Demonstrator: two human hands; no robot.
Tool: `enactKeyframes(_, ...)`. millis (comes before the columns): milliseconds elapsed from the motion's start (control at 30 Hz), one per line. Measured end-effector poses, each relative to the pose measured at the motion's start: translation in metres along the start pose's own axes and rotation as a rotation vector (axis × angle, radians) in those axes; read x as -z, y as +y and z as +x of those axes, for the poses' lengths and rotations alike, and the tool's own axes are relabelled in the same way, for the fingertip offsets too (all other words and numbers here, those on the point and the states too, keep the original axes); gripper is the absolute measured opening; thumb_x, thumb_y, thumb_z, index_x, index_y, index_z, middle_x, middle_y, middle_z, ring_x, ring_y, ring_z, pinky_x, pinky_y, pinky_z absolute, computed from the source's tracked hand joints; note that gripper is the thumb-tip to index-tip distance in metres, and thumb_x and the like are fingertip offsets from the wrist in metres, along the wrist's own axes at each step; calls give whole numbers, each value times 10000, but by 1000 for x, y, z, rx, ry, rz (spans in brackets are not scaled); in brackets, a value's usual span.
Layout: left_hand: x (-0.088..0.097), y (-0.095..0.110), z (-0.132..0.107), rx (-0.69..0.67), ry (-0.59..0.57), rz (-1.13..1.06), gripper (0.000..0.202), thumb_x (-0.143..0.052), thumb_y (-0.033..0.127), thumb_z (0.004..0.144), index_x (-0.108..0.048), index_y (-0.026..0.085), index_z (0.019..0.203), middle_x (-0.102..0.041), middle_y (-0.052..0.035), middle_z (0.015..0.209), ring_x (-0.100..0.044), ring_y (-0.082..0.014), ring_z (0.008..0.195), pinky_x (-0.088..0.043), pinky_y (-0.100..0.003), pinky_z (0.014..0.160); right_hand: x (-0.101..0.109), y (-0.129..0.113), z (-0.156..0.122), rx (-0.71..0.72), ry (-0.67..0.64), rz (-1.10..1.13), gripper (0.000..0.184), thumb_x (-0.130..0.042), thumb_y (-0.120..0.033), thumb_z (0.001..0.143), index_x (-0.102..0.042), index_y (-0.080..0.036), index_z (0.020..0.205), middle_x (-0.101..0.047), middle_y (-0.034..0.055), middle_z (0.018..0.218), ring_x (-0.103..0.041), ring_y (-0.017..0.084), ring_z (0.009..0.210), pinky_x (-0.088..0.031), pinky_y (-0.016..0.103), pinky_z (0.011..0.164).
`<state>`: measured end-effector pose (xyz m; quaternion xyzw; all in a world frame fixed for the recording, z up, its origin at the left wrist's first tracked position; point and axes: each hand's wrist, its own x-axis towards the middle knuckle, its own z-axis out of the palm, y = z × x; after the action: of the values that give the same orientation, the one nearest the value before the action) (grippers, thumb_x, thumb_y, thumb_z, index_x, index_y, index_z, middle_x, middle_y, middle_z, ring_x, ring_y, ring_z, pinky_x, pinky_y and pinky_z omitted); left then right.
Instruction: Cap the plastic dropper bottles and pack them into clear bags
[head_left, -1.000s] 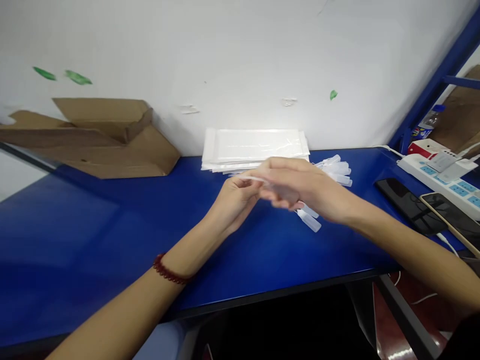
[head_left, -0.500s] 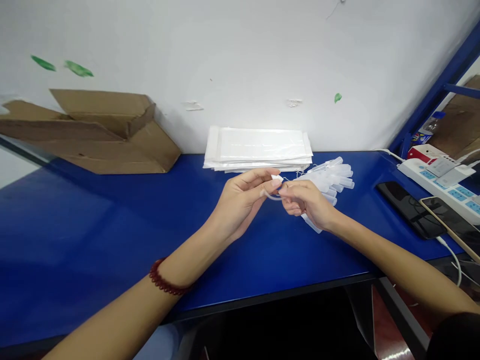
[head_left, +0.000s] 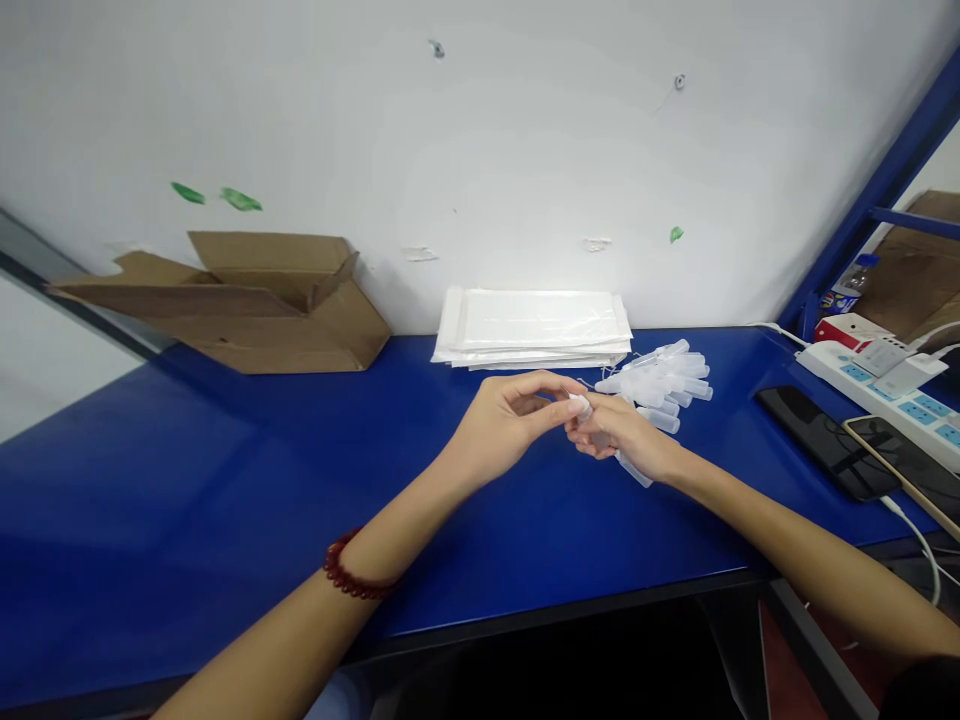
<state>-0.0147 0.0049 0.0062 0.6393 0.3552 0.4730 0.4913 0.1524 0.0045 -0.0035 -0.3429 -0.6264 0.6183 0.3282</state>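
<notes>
My left hand (head_left: 517, 420) is closed, its thumb and forefinger pinching a small white piece (head_left: 579, 403) whose exact kind is hard to make out. Right against those fingertips, my right hand (head_left: 619, 432) is closed around a translucent plastic piece (head_left: 600, 438), mostly hidden by the fingers; it looks like one of the tubes nearby. Behind the right hand lies a pile of frosted plastic tubes (head_left: 660, 385), with thin strings at its far left end. One more tube (head_left: 634, 470) pokes out below the right hand.
A stack of white flat packets (head_left: 536, 325) lies against the wall. An open cardboard box (head_left: 300, 325) stands at the back left of the blue table (head_left: 225, 520). To the right are a power strip (head_left: 885, 395) with chargers and two phones (head_left: 825, 440).
My hands have come closer together, and the white piece now meets the right fingertips. The pale loop seen between the hands no longer shows. The camera view has shifted slightly.
</notes>
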Motion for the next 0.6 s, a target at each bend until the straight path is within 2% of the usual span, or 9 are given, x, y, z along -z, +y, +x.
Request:
enactKeyframes(167, 3, -1, 2, -130, -44, 146, 103, -764, 264, 752, -789, 199, 828, -738, -65, 887, -666, -210, 824, -543, -324, 770, 3, 8, -1, 208, 155, -576, 78, -388, -284, 808, -371, -225, 760, -456, -10, 703, -422, 155, 647, -321, 308, 621)
enactKeyframes(300, 6, -4, 3, -196, -56, 192, 100, -753, 253, 763, -787, 204, 843, -733, -75, 928, -669, -225, 891, -541, -333, 821, 5, 10, -3, 264, 202, -785, 24, -367, -239, 821, -375, -218, 814, -511, 29, 753, -467, 184, 660, -340, 325, 631)
enactKeyframes(433, 7, -6, 3, -88, -73, 199, 181, -721, 321, 799, -755, 172, 896, -733, -78, 918, -679, -216, 857, -551, -331, 794, 7, 12, -4, 279, 252, -950, 229, -398, -217, 824, -465, -177, 1039, -623, 91, 882, -551, 219, 712, -399, 341, 656)
enactKeyframes(500, 7, -7, 4, -13, -105, 222, 233, -693, 366, 822, -733, 146, 883, -719, -62, 803, -667, -188, 738, -553, -314, 715, 7, 12, -4, 303, 263, -1036, 336, -408, -197, 818, -452, -158, 1149, -654, 117, 946, -583, 235, 744, -429, 356, 676)
enactKeyframes(600, 6, -9, 6, 70, -122, 217, 292, -674, 415, 834, -691, 124, 824, -663, -27, 661, -624, -152, 602, -542, -292, 625, 7, 11, -4, 335, 238, -1139, 389, -412, -167, 803, -442, -128, 1189, -666, 153, 1001, -616, 261, 815, -455, 371, 700)
